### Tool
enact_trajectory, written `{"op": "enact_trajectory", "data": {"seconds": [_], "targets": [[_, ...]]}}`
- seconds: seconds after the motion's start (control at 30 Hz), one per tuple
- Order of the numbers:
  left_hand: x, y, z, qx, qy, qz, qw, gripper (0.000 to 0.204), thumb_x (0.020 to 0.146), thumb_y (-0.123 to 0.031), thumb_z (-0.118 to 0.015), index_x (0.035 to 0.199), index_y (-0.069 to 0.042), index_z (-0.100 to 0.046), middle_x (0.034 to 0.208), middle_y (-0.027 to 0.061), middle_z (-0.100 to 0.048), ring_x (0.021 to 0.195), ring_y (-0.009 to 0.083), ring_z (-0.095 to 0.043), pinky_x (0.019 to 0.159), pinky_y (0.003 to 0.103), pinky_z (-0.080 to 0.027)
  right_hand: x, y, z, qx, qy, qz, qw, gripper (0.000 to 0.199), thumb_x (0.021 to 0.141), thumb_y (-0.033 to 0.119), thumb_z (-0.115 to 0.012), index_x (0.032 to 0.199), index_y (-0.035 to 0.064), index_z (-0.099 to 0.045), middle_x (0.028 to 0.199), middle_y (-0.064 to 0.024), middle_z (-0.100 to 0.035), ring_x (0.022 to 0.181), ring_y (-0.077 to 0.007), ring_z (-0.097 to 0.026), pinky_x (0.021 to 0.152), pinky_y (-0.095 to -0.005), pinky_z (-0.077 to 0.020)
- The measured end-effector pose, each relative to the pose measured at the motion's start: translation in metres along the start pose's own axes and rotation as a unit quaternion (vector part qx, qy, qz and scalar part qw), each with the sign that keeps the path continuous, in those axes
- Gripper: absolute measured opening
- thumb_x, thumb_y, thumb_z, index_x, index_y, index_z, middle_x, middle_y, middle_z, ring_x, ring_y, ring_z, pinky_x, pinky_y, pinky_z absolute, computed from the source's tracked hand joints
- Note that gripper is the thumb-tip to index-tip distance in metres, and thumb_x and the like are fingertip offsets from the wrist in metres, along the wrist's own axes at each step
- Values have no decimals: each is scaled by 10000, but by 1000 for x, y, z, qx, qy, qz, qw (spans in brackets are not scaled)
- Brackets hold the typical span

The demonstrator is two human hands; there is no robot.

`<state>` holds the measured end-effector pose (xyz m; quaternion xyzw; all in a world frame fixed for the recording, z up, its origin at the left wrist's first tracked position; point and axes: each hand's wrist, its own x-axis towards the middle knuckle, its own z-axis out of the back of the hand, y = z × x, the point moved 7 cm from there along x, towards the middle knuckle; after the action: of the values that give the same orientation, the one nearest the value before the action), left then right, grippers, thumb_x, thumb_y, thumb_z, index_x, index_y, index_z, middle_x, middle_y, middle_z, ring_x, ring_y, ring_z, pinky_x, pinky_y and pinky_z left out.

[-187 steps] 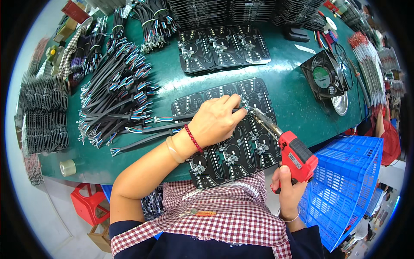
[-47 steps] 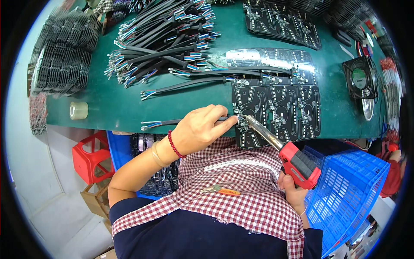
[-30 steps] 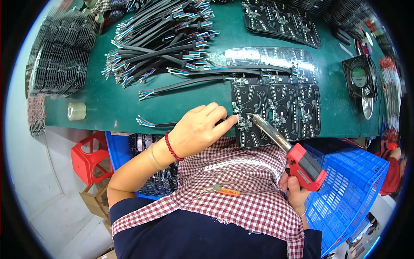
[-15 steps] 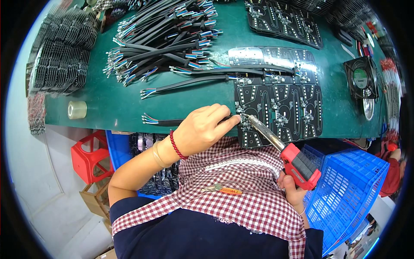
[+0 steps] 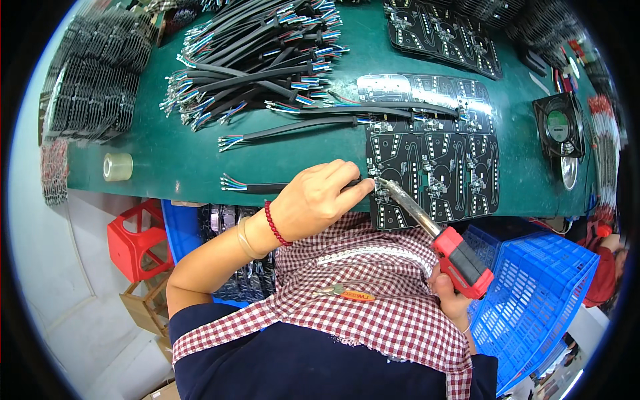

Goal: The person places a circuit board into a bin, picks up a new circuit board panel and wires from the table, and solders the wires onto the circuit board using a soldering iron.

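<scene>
My left hand [image 5: 320, 198] pinches a black cable [image 5: 267, 187] with coloured wire ends, holding its tip against the left edge of a black circuit board panel [image 5: 453, 167] on the green table [image 5: 187, 160]. My right hand [image 5: 450, 303] grips a red-handled soldering iron [image 5: 460, 260]. The iron's metal tip [image 5: 390, 188] touches the board right beside my left fingertips. A red bead bracelet and a clear band sit on my left wrist. A checked cloth [image 5: 373, 293] covers my lap, with small orange-handled pliers [image 5: 347, 292] lying on it.
A heap of black multi-wire cables [image 5: 267, 53] lies at the table's far side. More board panels [image 5: 447, 33], stacked black parts [image 5: 93, 87], a tape roll [image 5: 117, 167] and a small fan [image 5: 559, 125] surround it. A blue crate [image 5: 540, 300] stands right, a red stool [image 5: 137, 240] left.
Compared with six seconds ago the view has shifted and my hands work at the board's left edge. In the last second the iron tip stays at the joint with only small shifts.
</scene>
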<state>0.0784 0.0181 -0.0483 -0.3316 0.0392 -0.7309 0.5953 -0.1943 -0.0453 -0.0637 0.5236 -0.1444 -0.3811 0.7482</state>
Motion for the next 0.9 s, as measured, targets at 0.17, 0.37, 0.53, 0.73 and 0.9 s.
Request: {"op": "enact_trajectory", "data": {"seconds": [0.17,0.37,0.53,0.73,0.9], "targets": [[1,1,0,-9,-2,4,1000,315,704,-16,-635,1017,-40,-664,816,74,-537,677,215,-562,571,317,-486,0,22,5,155,-26,-47,986,128,899,93,-614,924,-32,-623,798,-64,-619,690,-147,-578,617,-289,-465],[3,7,1,-43,4,53,998,284,742,-5,-649,1015,-79,-676,891,80,-564,741,217,-601,609,308,-523,0,18,1,192,-9,-46,980,114,890,60,-621,945,-39,-612,799,-74,-618,682,-145,-571,610,-283,-463],[3,6,-1,-31,-9,32,999,268,758,-10,-640,1017,-73,-673,1117,132,-619,849,251,-648,681,322,-553,-3,7,-2,172,-8,-53,984,108,892,57,-616,948,-35,-614,793,-67,-616,683,-142,-571,614,-283,-466],[2,3,-1,-16,7,18,1000,280,740,-30,-615,1016,-39,-659,1146,145,-618,838,254,-642,705,341,-541,-4,-3,-3,124,7,-47,991,118,878,63,-626,947,-32,-632,780,-56,-616,687,-130,-577,620,-289,-474],[3,0,0,-6,21,16,1000,292,724,-30,-611,1012,-26,-650,1152,149,-616,783,238,-616,674,336,-529,-6,-7,2,12,-8,-11,1000,148,817,126,-682,898,4,-662,777,-94,-639,654,-202,-613,600,-295,-479]]}}
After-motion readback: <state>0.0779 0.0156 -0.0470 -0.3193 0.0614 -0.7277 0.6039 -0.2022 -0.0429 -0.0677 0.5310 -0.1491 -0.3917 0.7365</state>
